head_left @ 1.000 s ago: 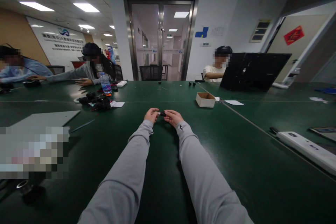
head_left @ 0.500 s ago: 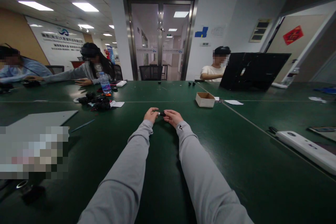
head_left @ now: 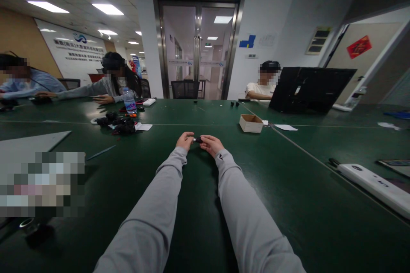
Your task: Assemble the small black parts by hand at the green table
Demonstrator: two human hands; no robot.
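Small black part (head_left: 197, 140) pinched btw both hands — left hand (head_left: 185, 140), right hand (head_left: 210, 144), arms outstretched

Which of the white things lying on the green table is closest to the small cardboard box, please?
The white paper sheet just right of the cardboard box; the paper by the black parts and the long white device lie much farther off.

We note a dark green table (head_left: 288, 187), grey sleeves (head_left: 153, 204), a small black part with a silver tip (head_left: 197, 140), a tan cardboard box (head_left: 250, 123), and a black laptop (head_left: 312, 89).
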